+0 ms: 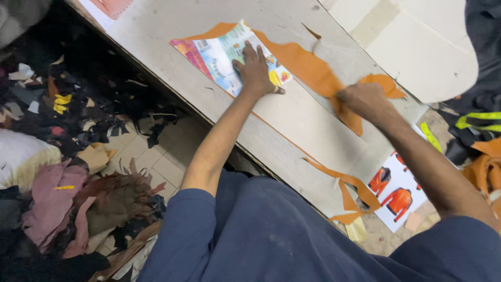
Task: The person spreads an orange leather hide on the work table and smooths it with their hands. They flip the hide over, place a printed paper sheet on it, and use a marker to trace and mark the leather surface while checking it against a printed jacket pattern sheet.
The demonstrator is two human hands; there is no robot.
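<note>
**Pattern held flat on orange leather**

While the left hand [255, 70] pressed flat, fingers spread in an open grip, on a colourful printed card [224, 55], the card lay over the orange leather piece [308, 70] on the tabletop [292, 125]. The right hand [368, 99] had closed its grip on the leather's edge. Done well, I judged, this called for steady downward pressure so the card could not slide while the leather was drawn smooth. No containers showed; leather scraps [78, 172] lay heaped on the floor.
</note>
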